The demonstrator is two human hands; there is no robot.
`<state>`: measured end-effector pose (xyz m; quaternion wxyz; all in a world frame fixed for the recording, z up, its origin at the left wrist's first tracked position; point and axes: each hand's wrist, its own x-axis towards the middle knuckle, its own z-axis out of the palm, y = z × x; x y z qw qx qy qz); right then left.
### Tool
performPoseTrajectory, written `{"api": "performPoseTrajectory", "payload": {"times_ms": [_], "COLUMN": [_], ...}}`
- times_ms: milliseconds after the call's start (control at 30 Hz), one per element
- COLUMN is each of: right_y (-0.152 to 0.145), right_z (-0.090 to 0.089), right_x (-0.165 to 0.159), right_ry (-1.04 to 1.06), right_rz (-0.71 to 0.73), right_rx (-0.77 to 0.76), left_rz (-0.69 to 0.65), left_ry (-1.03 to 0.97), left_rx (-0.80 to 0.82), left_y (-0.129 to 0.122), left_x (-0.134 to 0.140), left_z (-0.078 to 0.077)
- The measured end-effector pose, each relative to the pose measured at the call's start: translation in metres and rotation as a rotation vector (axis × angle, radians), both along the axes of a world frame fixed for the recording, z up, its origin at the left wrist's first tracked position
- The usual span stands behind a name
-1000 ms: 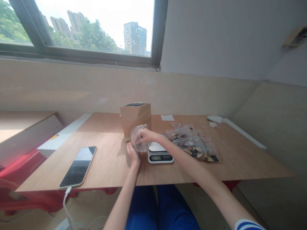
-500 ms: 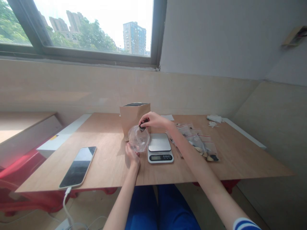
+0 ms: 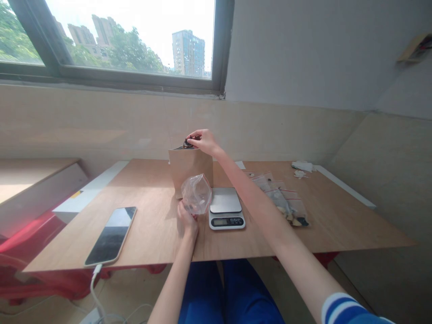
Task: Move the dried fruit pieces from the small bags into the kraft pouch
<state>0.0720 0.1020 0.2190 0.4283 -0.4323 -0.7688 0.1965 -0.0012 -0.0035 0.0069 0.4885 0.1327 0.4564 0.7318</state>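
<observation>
Since the earlier frame, the right hand (image 3: 202, 140) has risen from the mouth of the clear plastic bag (image 3: 196, 193) to the open top of the brown paper bag (image 3: 191, 173), where its fingertips pinch a small dark piece (image 3: 187, 143) just above the rim. Left hand (image 3: 187, 222) remains low on the desk (image 3: 151, 234), gripping the clear plastic bag by its lower edge so that the bag stands upright with its mouth facing up; a few dark bits lie at its bottom. Clear bag stands directly in front of the brown paper bag and just beside the left edge of the digital scale (image 3: 226, 209), whose platform is bare. To the right of the scale, partly hidden by the right forearm, lies a spread of filled zip bags (image 3: 286, 204) with red seal strips. Farther back on the desk are a white slip of paper (image 3: 240, 164) and some small white scraps (image 3: 302, 167). A smartphone (image 3: 111, 235) lies screen-up near the left front edge, with a white cable (image 3: 96, 288) hanging from its end.
</observation>
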Motion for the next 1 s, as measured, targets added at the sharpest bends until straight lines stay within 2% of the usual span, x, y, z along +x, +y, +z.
{"api": "performPoseTrajectory", "payload": {"times_ms": [133, 267, 367, 467, 567, 667, 900, 1000], "right_y": [0.006, 0.008, 0.01, 0.01, 0.008, 0.003, -0.007, -0.017], "right_z": [-0.015, -0.029, -0.027, -0.018, -0.011, -0.012, -0.021, -0.021], "right_x": [-0.014, -0.02, -0.021, -0.019, -0.019, -0.02, -0.028, -0.027], "right_ry": [-0.129, -0.188, -0.193, -0.231, -0.297, -0.349, -0.319, -0.293], "right_rz": [-0.167, -0.195, -0.225, -0.252, -0.258, -0.248, -0.206, -0.121], "right_rx": [0.143, 0.155, 0.132, 0.066, -0.043, -0.12, -0.038, 0.076], "left_rz": [0.001, -0.002, 0.002, 0.002, -0.015, -0.017, -0.025, -0.047], "left_ry": [0.026, 0.053, 0.048, 0.021, -0.007, -0.003, -0.005, 0.076], "left_rx": [0.007, 0.034, 0.038, 0.05, 0.055, 0.056, 0.079, 0.076], "left_y": [0.001, 0.0, 0.0, 0.001, 0.003, 0.003, 0.001, -0.001], "left_x": [0.0, 0.0, 0.0, -0.001, -0.001, -0.002, -0.001, -0.001], "left_z": [-0.005, -0.006, -0.006, -0.006, -0.008, -0.008, -0.003, -0.001]}}
